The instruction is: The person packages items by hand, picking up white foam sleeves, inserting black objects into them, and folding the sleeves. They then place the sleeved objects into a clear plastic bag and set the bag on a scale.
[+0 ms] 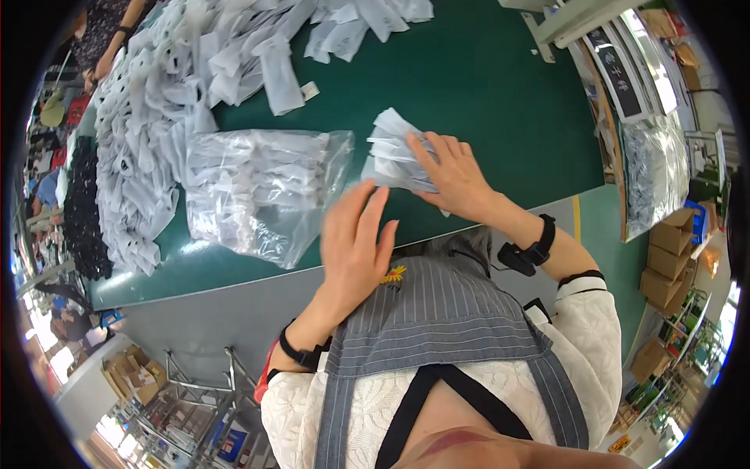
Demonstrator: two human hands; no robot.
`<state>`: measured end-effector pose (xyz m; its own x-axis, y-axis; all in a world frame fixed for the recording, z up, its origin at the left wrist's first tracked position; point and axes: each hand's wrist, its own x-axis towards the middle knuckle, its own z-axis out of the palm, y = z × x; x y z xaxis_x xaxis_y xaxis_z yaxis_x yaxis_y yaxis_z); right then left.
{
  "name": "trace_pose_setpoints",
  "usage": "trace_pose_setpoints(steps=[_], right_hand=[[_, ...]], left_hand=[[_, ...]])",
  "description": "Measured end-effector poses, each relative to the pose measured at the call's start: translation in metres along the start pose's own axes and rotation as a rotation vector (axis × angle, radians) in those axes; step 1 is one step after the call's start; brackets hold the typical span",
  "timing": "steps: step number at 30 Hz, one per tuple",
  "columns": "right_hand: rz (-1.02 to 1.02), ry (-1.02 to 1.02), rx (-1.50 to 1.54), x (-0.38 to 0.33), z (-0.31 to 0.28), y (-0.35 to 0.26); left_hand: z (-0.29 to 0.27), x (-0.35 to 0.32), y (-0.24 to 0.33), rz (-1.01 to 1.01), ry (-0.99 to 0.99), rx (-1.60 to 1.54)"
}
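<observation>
On the green surface (508,102), the stack of frosted packets (391,159) sits in the right hand (461,180)'s thumb-and-forefinger hold, running away from the body, just beyond the loosely spread left hand (351,254).

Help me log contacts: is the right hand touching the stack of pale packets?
Touching. The head view shows a finger of the right hand lying across the stack of pale packets, no gap visible.
</observation>
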<state>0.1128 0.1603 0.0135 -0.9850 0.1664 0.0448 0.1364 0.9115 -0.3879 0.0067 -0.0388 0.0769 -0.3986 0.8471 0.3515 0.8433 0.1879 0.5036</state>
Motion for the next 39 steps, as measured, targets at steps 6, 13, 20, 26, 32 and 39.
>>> trace_pose_setpoints(steps=[6, 13, 20, 26, 32, 39], right_hand=[[-0.065, -0.24, 0.213, 0.005, -0.045, -0.03], [-0.153, -0.533, 0.629, 0.091, 0.003, -0.103], [-0.155, -0.91, 0.448, 0.14, 0.035, -0.168], [-0.509, 0.387, 0.037, 0.115, 0.136, -0.162], [-0.624, 0.05, 0.15, 0.114, 0.005, -0.032], [0.268, 0.487, -0.257, 0.252, -0.023, 0.149]], left_hand=[[-0.054, -0.037, -0.025, -0.211, 0.012, 0.523], [-0.052, -0.055, -0.045, -0.171, 0.205, 0.194], [-0.054, -0.052, -0.062, 0.054, 0.281, 0.132], [-0.04, -0.053, -0.062, -0.016, 0.086, 0.026], [-0.073, -0.081, -0.067, -0.308, -0.001, -0.078], [-0.066, -0.03, -0.059, -0.144, 0.008, -0.044]])
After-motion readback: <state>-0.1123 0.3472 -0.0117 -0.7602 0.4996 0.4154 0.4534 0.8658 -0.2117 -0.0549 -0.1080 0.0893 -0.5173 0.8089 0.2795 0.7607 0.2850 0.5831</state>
